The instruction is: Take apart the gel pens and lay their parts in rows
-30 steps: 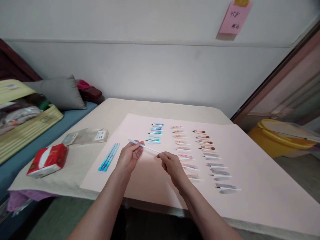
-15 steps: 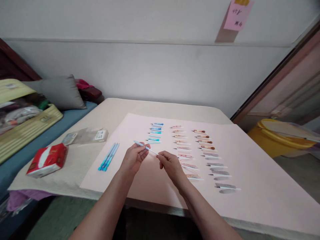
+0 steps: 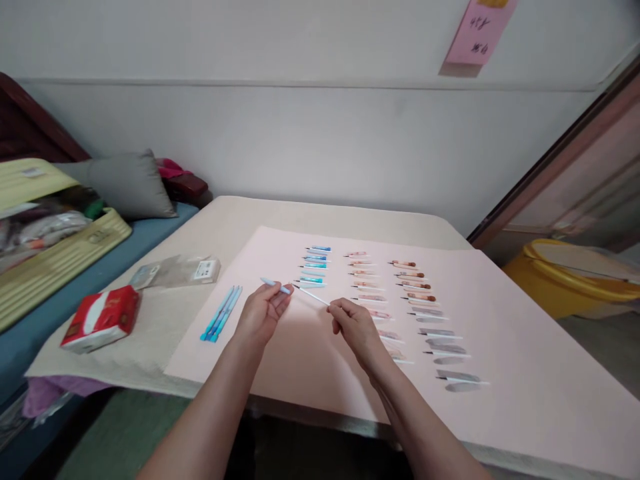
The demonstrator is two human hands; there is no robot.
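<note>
My left hand (image 3: 262,311) is closed around a light blue pen barrel (image 3: 270,283) that points up and to the left. In my right hand (image 3: 354,325), fingertips and thumb pinch the rear end of a thin white pen refill (image 3: 313,295). Its dark tip lies just beside the barrel's near end, apart from it as far as I can see. Left of my hands are several assembled blue pens (image 3: 221,315), side by side. Beyond and to the right lie columns of pen parts: blue barrels (image 3: 316,258), pinkish barrels (image 3: 369,297), brown-capped ones (image 3: 414,287) and grey ones (image 3: 445,348), with white refills among them.
Pink paper (image 3: 530,360) covers much of the table. A red tissue pack (image 3: 103,319) and a clear plastic bag (image 3: 175,272) lie on the left. A yellow bin (image 3: 555,277) stands off the right side; a grey cushion (image 3: 125,183) rests on the left.
My right hand has drawn rightward, and the refill now shows its full length with the dark tip outside the barrel. My left hand still holds the barrel. The view has shifted slightly.
</note>
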